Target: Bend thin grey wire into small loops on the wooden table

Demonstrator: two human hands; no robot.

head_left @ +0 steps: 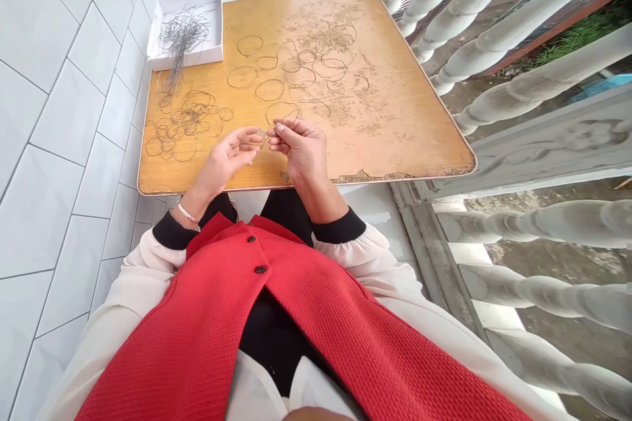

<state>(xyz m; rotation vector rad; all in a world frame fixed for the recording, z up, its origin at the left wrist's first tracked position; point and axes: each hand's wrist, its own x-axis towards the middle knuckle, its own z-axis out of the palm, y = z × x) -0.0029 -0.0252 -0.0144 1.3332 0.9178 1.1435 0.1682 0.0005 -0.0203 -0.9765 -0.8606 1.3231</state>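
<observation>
Near the table's front edge, my right hand (307, 148) pinches a thin wire (265, 139) between thumb and fingertips. A short piece of it shows in the gap between my two hands, and the rest is hidden by the fingers or too fine to follow. My left hand (230, 154) faces it from the left, fingers stretched out and thumb apart, its fingertips close to the wire; whether they touch it I cannot tell. Just beyond my right fingertips a wire ring (267, 112) lies on the table.
Several wire rings (269, 90) are spread over the wooden table (405, 138). A tangled heap of smaller rings (192, 115) lies at the left. Behind it, a white box (212, 54) holds loose wires (185, 33) that hang over its edge. A tiled wall and a white balustrade flank the table.
</observation>
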